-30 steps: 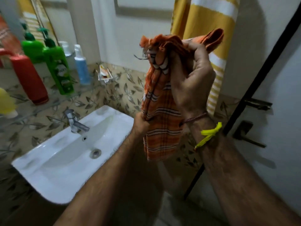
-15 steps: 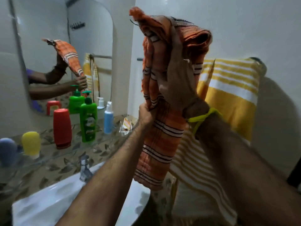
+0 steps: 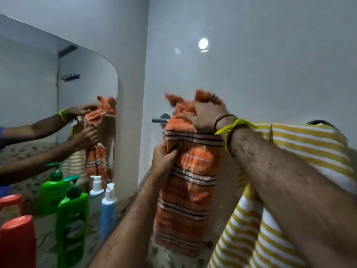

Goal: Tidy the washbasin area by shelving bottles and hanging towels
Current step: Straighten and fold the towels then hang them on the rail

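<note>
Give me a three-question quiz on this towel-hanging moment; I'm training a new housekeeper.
1. True or false: the yellow striped towel already hangs beside the orange towel.
2. Which hand pinches the orange towel's front layer? A left hand B right hand
3. Fill in: the orange towel is being draped over the metal ____.

Key: 1 true; 2 A; 3 rail.

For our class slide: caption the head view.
Both hands drape an orange towel over the rail beside a yellow towel.
</note>
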